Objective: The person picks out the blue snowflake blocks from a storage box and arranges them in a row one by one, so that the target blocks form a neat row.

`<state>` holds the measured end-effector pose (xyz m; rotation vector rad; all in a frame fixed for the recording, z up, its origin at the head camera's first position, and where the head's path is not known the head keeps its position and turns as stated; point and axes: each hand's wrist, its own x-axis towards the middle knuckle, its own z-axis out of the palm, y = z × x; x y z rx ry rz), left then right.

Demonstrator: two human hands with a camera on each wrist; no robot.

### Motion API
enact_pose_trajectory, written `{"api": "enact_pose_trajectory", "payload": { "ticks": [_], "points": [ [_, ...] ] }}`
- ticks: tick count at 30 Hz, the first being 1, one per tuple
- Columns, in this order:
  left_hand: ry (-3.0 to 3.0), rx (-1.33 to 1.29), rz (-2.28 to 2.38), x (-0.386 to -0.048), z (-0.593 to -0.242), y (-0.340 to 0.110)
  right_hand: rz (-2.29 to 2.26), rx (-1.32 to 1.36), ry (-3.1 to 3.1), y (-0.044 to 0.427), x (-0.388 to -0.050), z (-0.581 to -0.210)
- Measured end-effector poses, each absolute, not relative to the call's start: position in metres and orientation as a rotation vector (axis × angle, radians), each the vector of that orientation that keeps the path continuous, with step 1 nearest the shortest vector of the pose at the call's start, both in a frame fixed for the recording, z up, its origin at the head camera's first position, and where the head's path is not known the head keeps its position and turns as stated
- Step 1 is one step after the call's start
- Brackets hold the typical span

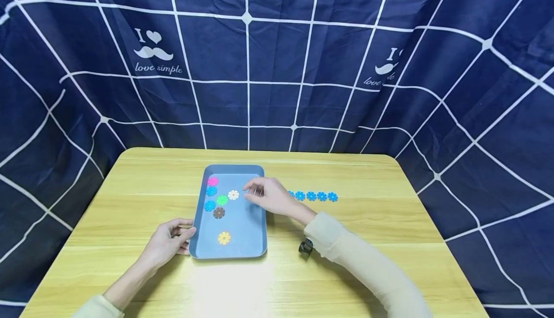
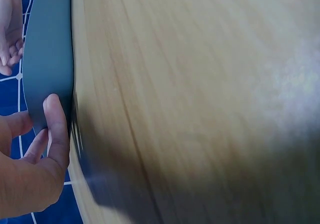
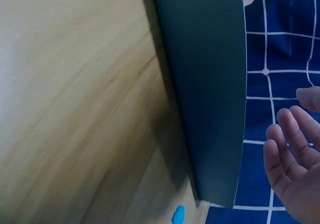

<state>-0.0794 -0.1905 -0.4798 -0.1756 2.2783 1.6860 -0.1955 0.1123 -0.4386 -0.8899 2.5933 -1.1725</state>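
Observation:
My left hand (image 1: 166, 243) holds the left side of a blue-grey tray (image 1: 259, 248), near its front corner. In the left wrist view a finger lies along the tray's outer wall (image 2: 47, 39). Above the tray's right part hovers my right hand (image 1: 270, 195), its fingers loosely bent and apart; nothing shows between them in the right wrist view. Flat notched discs lie in the tray: a pink disc (image 1: 212, 181), blue discs (image 1: 211, 191), a green disc (image 1: 222, 200), a white disc (image 1: 233, 195), a brown disc (image 1: 219, 212) and a yellow disc (image 1: 224, 238).
Right of the tray, several blue discs (image 1: 311, 196) form a row on the wooden table (image 1: 368, 241); my right forearm partly covers its left end. A dark blue curtain (image 1: 277, 68) with white lines surrounds the table's back and sides.

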Motion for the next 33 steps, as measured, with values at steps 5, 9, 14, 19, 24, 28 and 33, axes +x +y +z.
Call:
{"api": "enact_pose_trajectory", "payload": {
  "ticks": [5, 9, 14, 19, 24, 28, 33],
  "points": [
    [2.278, -0.188, 1.688, -0.08, -0.478, -0.188, -1.116, -0.922, 2.578, 0.1, -0.202, -0.437],
    [2.286, -0.182, 1.689, -0.081, -0.477, -0.186, -1.069, -0.919, 2.561, 0.09, -0.207, -0.433],
    [2.292, -0.183, 1.691, -0.083, -0.477, -0.185, -1.04, -0.925, 2.552, 0.08, -0.212, -0.428],
    [2.289, -0.185, 1.692, -0.085, -0.477, -0.183, -1.029, -0.953, 2.542, 0.073, -0.218, -0.426],
    [2.284, -0.189, 1.701, -0.086, -0.477, -0.181, -1.023, -0.966, 2.536, 0.065, -0.226, -0.422],
    [2.284, -0.192, 1.704, -0.087, -0.478, -0.18, -1.041, -0.955, 2.512, 0.06, -0.234, -0.419],
    [2.281, -0.198, 1.709, -0.089, -0.478, -0.178, -1.049, -0.923, 2.505, 0.053, -0.241, -0.414]
  ]
}}
